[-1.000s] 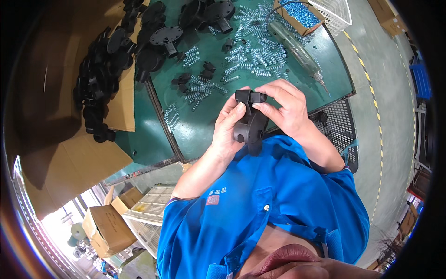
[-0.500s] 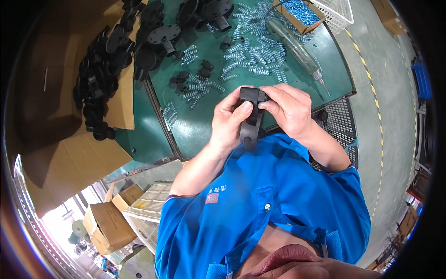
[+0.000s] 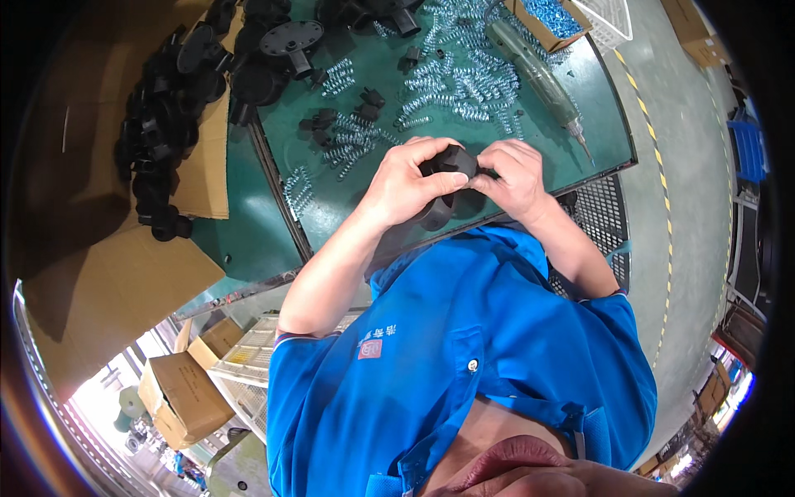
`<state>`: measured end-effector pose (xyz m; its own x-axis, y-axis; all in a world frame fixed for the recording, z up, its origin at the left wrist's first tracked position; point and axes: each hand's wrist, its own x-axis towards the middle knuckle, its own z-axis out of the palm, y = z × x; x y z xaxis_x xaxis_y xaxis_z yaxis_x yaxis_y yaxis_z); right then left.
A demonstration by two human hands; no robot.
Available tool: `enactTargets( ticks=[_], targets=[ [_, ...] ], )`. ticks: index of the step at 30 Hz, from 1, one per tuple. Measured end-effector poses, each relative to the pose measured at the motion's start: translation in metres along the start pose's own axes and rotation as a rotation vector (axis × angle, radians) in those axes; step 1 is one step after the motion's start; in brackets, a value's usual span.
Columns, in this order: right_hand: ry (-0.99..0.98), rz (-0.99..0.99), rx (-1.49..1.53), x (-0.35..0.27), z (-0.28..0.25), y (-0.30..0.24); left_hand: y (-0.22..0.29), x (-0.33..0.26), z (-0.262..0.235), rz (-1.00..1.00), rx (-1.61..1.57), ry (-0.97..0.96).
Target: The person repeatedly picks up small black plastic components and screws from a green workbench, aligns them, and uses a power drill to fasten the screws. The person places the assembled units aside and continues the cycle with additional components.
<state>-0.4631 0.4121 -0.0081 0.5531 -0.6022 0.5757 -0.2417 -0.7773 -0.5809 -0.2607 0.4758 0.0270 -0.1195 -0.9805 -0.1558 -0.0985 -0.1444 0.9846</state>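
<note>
1. Black plastic part (image 3: pixel 451 170) is held above the near edge of the green tabletop (image 3: pixel 348 199), clasped between both hands.
2. Left hand (image 3: pixel 406 186) is clenched round its body; right hand (image 3: pixel 513 178) pinches its top end with the fingertips.
3. Metal springs (image 3: pixel 451 87) lie scattered mid-table; more black parts (image 3: pixel 161 141) fill the cardboard box at the left edge; a power screwdriver (image 3: pixel 538 79) lies toward the right edge.
4. Judgement: a fitting step appears in hand; the next move calls for a steady grip and careful alignment.

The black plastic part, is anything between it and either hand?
Nothing visible. The left hand and the right hand both grip the black plastic part directly, above the green table. The springs lie farther back, apart.
</note>
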Motion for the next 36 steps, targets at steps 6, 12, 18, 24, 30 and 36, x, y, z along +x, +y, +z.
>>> enactTargets(
  ticks=[6,12,18,24,30,36],
  targets=[
    [-0.255,-0.136,-0.358,0.0,-0.006,0.007,0.0,0.0,0.012,0.25,0.814,0.032],
    [-0.38,0.161,-0.37,0.028,-0.045,0.016,-0.009,-0.001,0.021,0.339,0.992,0.074],
    [-0.331,0.408,-0.898,0.039,-0.066,0.085,-0.005,0.008,0.028,0.351,0.998,0.065],
    [-0.12,0.327,-0.758,0.04,-0.083,0.077,-0.004,0.014,0.03,0.345,1.012,0.072],
    [0.29,0.279,0.621,0.04,-0.083,0.022,-0.004,0.015,0.029,0.364,1.004,0.086],
    [0.251,0.232,0.847,0.045,-0.045,-0.021,-0.007,0.015,0.03,0.336,0.995,0.081]
  ],
)
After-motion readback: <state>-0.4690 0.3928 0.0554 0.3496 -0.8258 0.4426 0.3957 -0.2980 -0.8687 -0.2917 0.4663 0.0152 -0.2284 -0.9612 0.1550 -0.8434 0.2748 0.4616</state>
